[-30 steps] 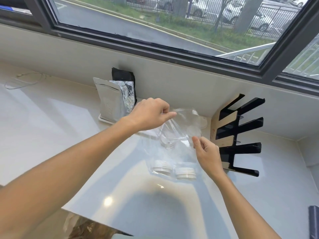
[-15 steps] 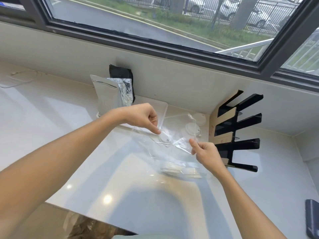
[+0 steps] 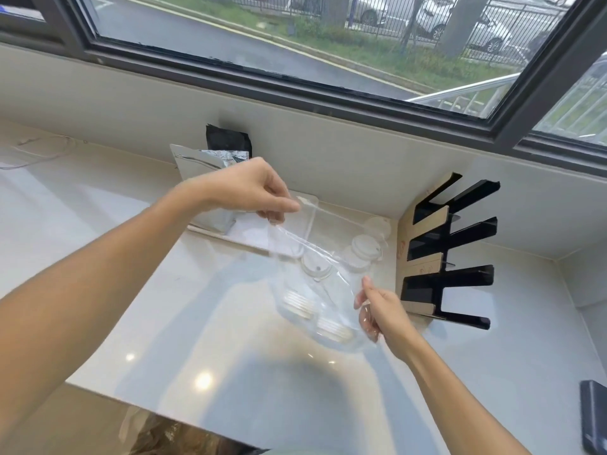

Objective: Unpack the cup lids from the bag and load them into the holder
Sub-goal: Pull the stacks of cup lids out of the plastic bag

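A clear plastic bag (image 3: 331, 290) hangs between my hands above the white counter. My left hand (image 3: 259, 192) pinches its upper edge and lifts it. My right hand (image 3: 381, 311) grips the bag's lower right side, fingers partly inside the plastic. Two stacks of white cup lids (image 3: 315, 315) lie in the bag's bottom, and a single lid (image 3: 315, 269) sits higher inside it. More white lids (image 3: 366, 247) show through the bag near the wall. The black slotted lid holder (image 3: 450, 251) stands to the right against the wall, its slots holding no lids that I can see.
A silver foil pouch (image 3: 203, 165) and a black pouch (image 3: 228, 139) lean on the wall at the back, on a white tray (image 3: 249, 238). A dark device (image 3: 594, 418) lies at the right edge. A thin cable (image 3: 39, 152) rests far left. The counter's front edge (image 3: 138, 405) is near me.
My left hand has risen and pulled the bag's top edge up and left, stretching the bag open. My right hand has dropped lower along the bag's right side.
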